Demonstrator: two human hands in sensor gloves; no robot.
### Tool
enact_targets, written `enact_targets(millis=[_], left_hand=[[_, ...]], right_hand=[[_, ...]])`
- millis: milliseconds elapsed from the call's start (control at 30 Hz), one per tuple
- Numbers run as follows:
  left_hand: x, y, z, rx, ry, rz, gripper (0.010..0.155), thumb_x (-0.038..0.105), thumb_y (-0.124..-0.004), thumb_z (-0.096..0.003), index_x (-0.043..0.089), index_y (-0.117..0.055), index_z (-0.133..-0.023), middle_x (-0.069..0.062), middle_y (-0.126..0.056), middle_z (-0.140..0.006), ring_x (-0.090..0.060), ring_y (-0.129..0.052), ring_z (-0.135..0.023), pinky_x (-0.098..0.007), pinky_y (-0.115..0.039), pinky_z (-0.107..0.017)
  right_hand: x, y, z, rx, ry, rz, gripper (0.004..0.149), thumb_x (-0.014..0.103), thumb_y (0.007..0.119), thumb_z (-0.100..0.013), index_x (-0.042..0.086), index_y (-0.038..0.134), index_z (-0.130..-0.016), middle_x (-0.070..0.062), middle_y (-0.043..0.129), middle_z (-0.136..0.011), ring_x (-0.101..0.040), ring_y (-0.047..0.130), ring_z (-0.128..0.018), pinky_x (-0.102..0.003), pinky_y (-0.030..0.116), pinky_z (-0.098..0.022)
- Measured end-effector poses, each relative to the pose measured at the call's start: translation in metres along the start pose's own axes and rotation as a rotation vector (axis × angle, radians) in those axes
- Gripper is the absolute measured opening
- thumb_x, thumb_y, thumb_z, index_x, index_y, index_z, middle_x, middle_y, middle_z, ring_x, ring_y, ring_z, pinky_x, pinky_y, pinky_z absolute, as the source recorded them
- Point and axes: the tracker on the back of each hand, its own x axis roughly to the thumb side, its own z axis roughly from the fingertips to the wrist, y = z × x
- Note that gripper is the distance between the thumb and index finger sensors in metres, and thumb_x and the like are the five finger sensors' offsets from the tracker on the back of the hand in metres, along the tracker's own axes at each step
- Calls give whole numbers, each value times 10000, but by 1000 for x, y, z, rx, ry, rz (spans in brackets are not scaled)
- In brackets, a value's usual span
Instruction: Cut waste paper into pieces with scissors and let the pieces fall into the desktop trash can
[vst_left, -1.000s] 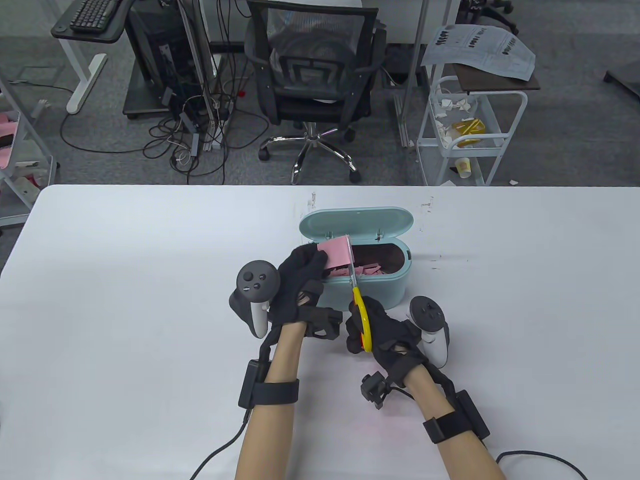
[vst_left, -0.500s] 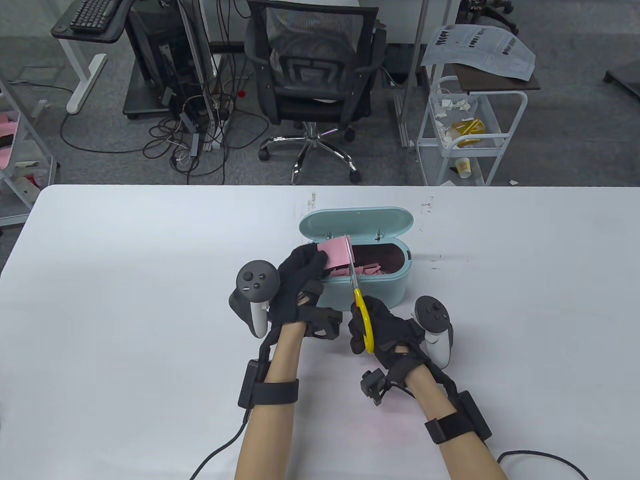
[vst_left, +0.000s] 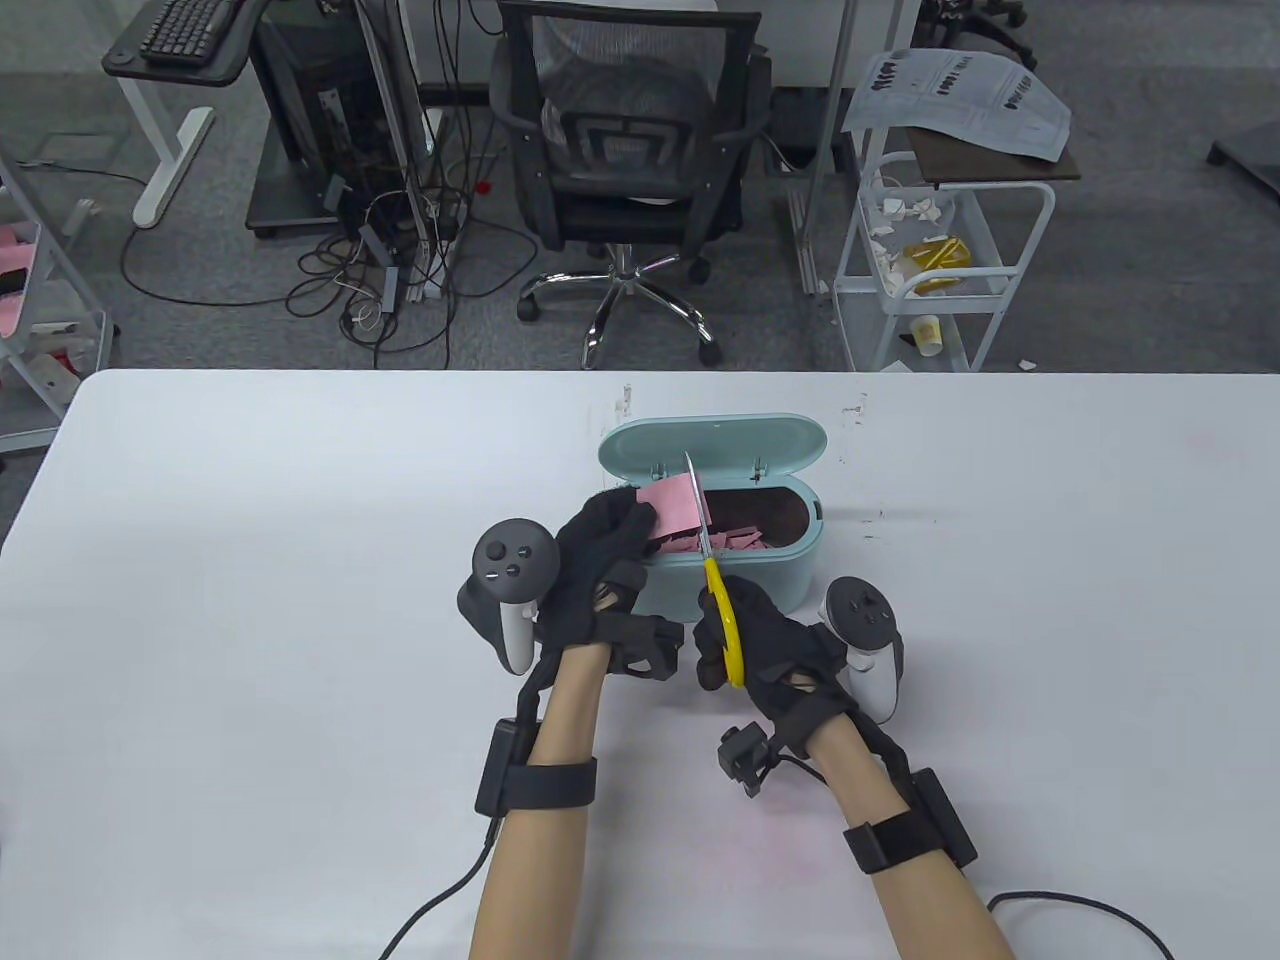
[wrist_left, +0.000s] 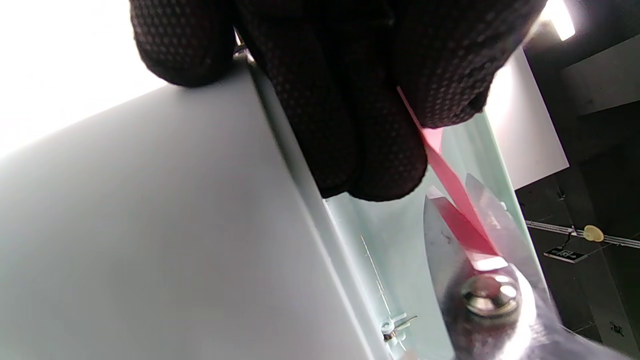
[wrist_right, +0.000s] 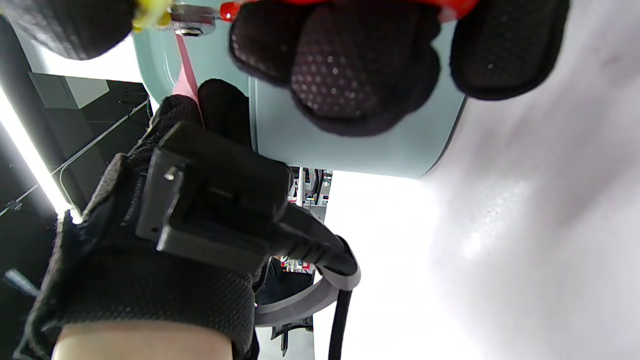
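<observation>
Right hand (vst_left: 760, 640) hides the scissors (vst_left: 722, 625) handle loops; blades blurred (left wrist view) beside the trash can (vst_left: 740, 580).

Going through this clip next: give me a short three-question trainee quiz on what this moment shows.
1. True or false: the lid of the trash can is closed.
2. Which hand holds the scissors? A) left hand B) right hand C) neither
3. Fill in: the left hand pinches a sheet of ____ paper over the can's opening.

Key:
1. False. The lid stands open behind the can, and pink scraps lie inside.
2. B. The right hand's fingers are through the yellow handles, and the blades straddle the sheet's right edge.
3. Pink.
</observation>
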Motion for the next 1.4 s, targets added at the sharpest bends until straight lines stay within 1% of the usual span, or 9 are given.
enact_targets(millis=[267, 400, 500, 633, 733, 933, 1033, 1200, 1400], left_hand=[[0, 0, 0, -1, 0, 0, 351, 448, -863, -464, 319, -922, -785, 109, -1124, -603, -72, -1128, -531, -413, -811, -553], [0, 0, 0, -2, 1, 6, 350, 448, -862, -466, 320, -919, -787, 111, -1123, -605, -71, -1128, -533, -414, -810, -554], [-1, 0, 0, -3, 2, 10, 353, 447, -860, -467, 315, -918, -789, 110, -1123, -607, -72, -1128, -535, -414, -809, -556], [-1, 0, 0, -4, 2, 13, 354, 443, -858, -469, 314, -916, -794, 107, -1122, -612, -75, -1128, -537, -416, -808, -557], [-1, 0, 0, -4, 2, 14, 353, 444, -857, -470, 315, -916, -794, 108, -1122, -613, -75, -1127, -539, -416, -809, -556], [-1, 0, 0, -2, 4, 17, 356, 444, -857, -470, 312, -917, -795, 107, -1122, -616, -75, -1128, -538, -415, -810, -557], [-1, 1, 0, -2, 7, 24, 356, 444, -857, -470, 311, -917, -795, 106, -1122, -618, -76, -1129, -540, -415, -810, -557], [-1, 1, 0, -1, 7, 25, 356, 444, -859, -470, 311, -918, -795, 104, -1124, -619, -78, -1130, -539, -416, -812, -555], [-1, 1, 0, 1, 5, 18, 355, 449, -859, -469, 316, -918, -792, 108, -1125, -618, -72, -1131, -537, -414, -813, -555]], right_hand=[[0, -2, 2, -62, -2, 18, 731, 592, 692, -391, 82, 512, -883, 101, 902, -544, -134, 1004, -217, -539, 832, -455], [-3, -4, 4, -80, -13, 8, 722, 594, 708, -387, 90, 538, -877, 111, 918, -526, -130, 1012, -199, -527, 837, -453], [-7, -5, 6, -60, -15, -34, 780, 658, 675, -385, 101, 508, -906, 81, 897, -575, -174, 993, -259, -564, 781, -483], [-14, -4, 10, 93, -13, -36, 914, 764, 590, -398, 135, 280, -984, 18, 730, -814, -277, 907, -564, -629, 671, -547], [-16, -2, 12, 151, 2, -20, 954, 793, 566, -398, 138, 209, -993, -7, 661, -887, -314, 863, -664, -653, 620, -579], [-17, 6, 15, 149, -10, 29, 955, 793, 575, -390, 132, 233, -987, 3, 682, -863, -305, 880, -646, -650, 636, -571], [-19, 10, 17, 154, -9, 12, 957, 794, 579, -383, 121, 260, -984, 10, 708, -837, -300, 900, -616, -646, 658, -556], [-18, 10, 14, 109, -21, -3, 951, 793, 586, -375, 122, 289, -980, 23, 733, -808, -288, 918, -585, -641, 674, -544], [-16, 11, 11, 117, -24, -15, 912, 766, 587, -390, 128, 303, -977, 30, 745, -791, -276, 926, -562, -635, 680, -540]])
